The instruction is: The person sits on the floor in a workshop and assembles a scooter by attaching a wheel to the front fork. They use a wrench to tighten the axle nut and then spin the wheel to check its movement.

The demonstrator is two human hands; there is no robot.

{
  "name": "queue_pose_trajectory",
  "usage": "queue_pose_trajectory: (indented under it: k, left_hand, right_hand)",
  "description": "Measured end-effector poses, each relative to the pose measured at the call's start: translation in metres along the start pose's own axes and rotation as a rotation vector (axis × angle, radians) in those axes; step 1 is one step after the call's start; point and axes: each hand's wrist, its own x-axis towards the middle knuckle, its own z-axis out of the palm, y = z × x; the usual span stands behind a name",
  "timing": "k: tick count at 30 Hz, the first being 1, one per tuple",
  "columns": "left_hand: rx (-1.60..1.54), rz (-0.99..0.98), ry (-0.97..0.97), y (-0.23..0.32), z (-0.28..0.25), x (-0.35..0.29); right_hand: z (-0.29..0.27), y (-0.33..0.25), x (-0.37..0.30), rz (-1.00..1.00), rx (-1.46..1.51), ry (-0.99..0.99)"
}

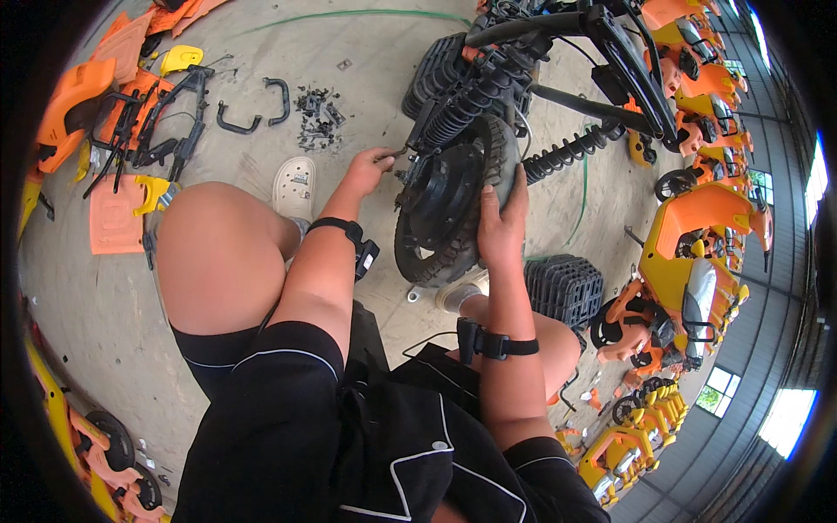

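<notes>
In front of me is a black scooter wheel [443, 196] with a knobbly tyre and a wide round hub. It is still joined to a dark frame, beside a coil-spring shock absorber [475, 100]. My right hand [504, 225] grips the tyre's right side, thumb on the near face and fingers round the tread. At the hub's left side, by the lower end of the shock absorber, my left hand [370, 170] is closed, fingertips pinched together. A small dark piece shows at those fingertips, too small to name.
A second shock absorber [571, 155] angles off to the right. Black plastic crates [565, 289] stand near the wheel. A pile of small dark parts [320, 118] and two curved black handles [238, 119] lie on the concrete floor. Orange panels [118, 213] are at left; rows of yellow-orange scooters [697, 227] line the right.
</notes>
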Motion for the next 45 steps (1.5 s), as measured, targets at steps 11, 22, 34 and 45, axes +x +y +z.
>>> queue_pose_trajectory:
  k: [11,22,34,45]
  left_hand:
    - [0.3,-0.123,-0.116,0.078,0.004,-0.043]
    - [0.58,-0.22,-0.206,0.1,0.015,-0.036]
    - [-0.161,-0.262,-0.033,0.011,0.012,-0.039]
    - [0.309,0.07,0.191,-0.01,0.026,-0.017]
  right_hand:
    - [0.001,0.009,-0.003,-0.025,-0.019,0.049]
    - [0.006,0.009,-0.005,-0.036,-0.002,0.053]
    - [0.002,0.003,-0.01,-0.008,-0.023,0.058]
    - [0.004,0.001,-0.011,0.006,-0.039,0.068]
